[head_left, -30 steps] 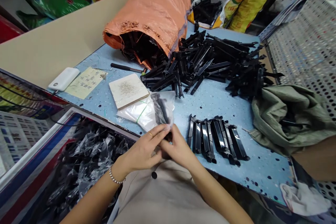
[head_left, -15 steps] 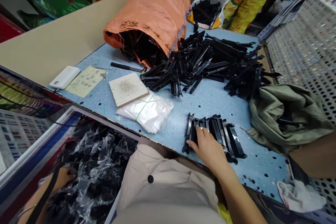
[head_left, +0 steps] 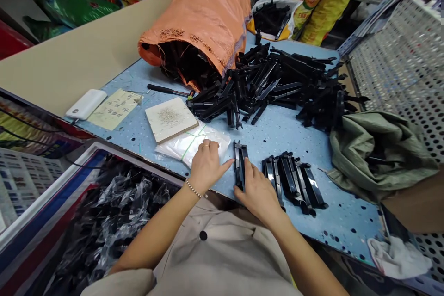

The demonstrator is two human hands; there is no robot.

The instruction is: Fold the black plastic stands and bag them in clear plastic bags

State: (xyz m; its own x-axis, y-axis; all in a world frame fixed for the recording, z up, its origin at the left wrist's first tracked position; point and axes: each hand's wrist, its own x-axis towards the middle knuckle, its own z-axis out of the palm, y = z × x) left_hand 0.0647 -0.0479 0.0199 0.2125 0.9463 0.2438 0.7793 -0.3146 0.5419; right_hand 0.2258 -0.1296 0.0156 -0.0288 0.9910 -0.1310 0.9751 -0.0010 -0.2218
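Head view: right hand (head_left: 258, 190) at a black pair of parts (head_left: 239, 164), left hand (head_left: 207, 162) over the bag stack (head_left: 180, 145)

On the speckled blue table (head_left: 277, 134), the clear bag stack, tied with a green band, lies partly beneath a pale square board (head_left: 171, 119). The left hand rests over the near right part of the bag stack, loosely open, its thumb spread away from the fingers toward the pair. Just to the right of the bag stack, two long black parts stand side by side. The right hand touches them, its fingers bent along their right side and its thumb at their near end; whether it grips them firmly cannot be told.

Further right of the bag stack, beyond the right hand, lies a short row of similar black parts (head_left: 294, 182). Behind the bag stack and to its right spreads a loose heap of black parts (head_left: 277, 81), with an orange sack (head_left: 204, 14) lying open-mouthed at its left. A black-handled tool (head_left: 166, 89) lies behind the bag stack. To its left are a yellow handwritten note (head_left: 114, 108) and a white device (head_left: 86, 104); below and left of it, a white-rimmed bin (head_left: 41, 202) holds dark pieces in clear plastic (head_left: 125, 208). Far right of the bag stack sits a crumpled olive sack (head_left: 381, 148).
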